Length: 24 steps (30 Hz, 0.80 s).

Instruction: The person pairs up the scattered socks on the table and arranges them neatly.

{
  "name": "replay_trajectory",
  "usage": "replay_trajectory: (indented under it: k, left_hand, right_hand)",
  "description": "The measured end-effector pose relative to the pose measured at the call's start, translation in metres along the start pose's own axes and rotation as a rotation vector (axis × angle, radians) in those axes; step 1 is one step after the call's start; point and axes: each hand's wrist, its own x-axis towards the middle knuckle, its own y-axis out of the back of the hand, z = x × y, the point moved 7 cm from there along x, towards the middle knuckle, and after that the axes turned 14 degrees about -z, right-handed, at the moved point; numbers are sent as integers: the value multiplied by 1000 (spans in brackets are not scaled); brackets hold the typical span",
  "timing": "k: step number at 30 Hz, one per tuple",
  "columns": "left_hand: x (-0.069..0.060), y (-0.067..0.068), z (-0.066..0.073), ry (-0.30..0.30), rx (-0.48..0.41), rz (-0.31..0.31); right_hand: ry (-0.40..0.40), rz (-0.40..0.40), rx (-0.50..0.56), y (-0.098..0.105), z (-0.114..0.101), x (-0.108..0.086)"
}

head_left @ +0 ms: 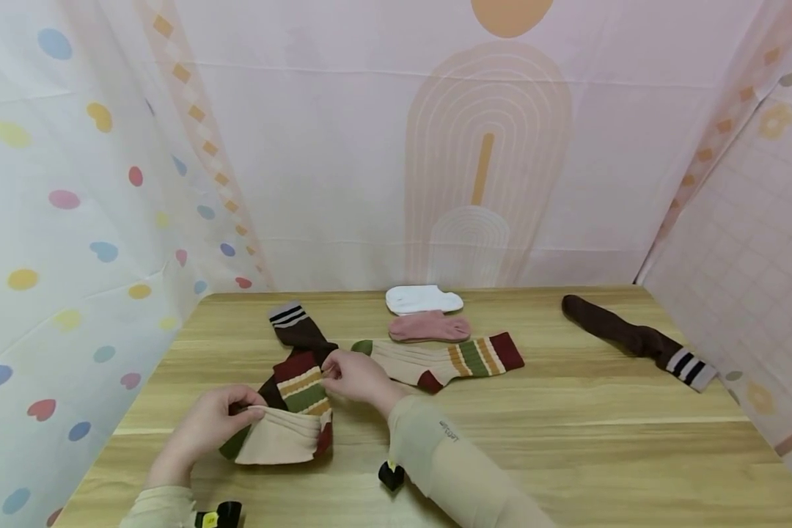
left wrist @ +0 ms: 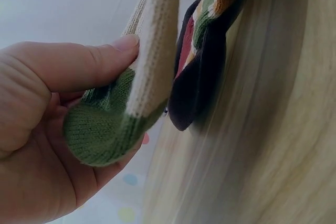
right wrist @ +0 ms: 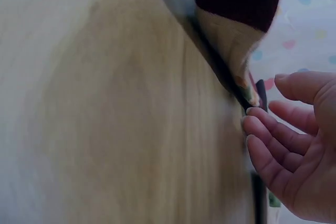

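A cream crew sock with green, mustard and maroon stripes and a green toe lies at the table's left, its foot lifted. My left hand pinches it near the toe; in the left wrist view the thumb presses the knit just above the green toe. Beneath it a dark brown sock with a grey, black-striped cuff shows partly; the rest is covered. My right hand is beside the striped cuff. In the right wrist view its thumb and fingers are apart, with nothing between them, fingertips close to the sock.
A matching striped sock lies flat just beyond my right hand. Behind it are a pink ankle sock and a white one. Another dark brown sock lies at the right. Patterned curtains stand around the wooden table.
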Motion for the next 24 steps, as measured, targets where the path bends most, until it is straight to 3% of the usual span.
replay_trajectory:
  k: [13,20,24]
  left_hand:
    - [3,-5,-3,26,18,-15]
    - [4,-6,0,24,19,-32]
    - [4,-5,1,6,1,-28]
  right_hand:
    - [-171,28,-50,-15,-1,5]
    - [-182,34,-20,-18,1,6]
    - [-144,32,50,-19,3,5]
